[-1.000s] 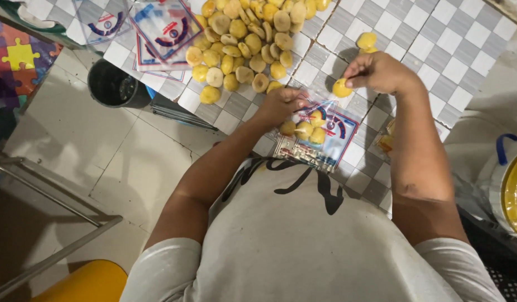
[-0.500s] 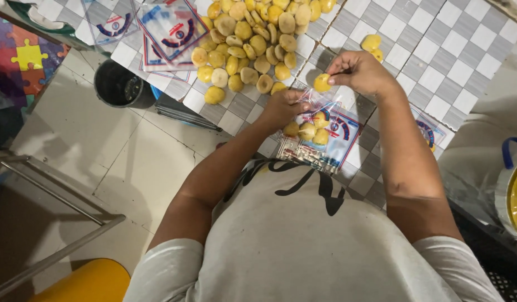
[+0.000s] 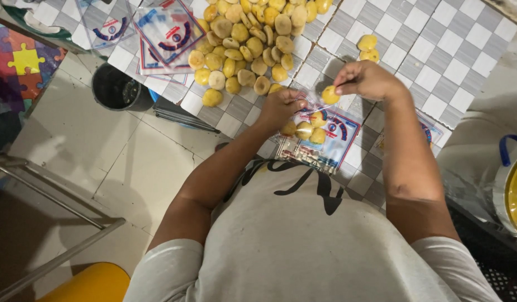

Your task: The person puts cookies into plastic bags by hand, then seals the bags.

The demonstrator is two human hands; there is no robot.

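Right hand (image 3: 366,81) now nearer bag (image 3: 320,140)

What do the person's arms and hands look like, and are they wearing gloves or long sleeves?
No gloves and no long sleeves. Both the left hand and the right hand are bare, and I can see no rings, watch or bracelet. The arms are bare from the wrists up to short, light grey sleeves. They belong to a grey T-shirt with a black printed design on its front.

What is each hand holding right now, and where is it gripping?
Right hand pinches a yellow round piece at its edge with the fingertips; left hand holds the clear bag by its open mouth.
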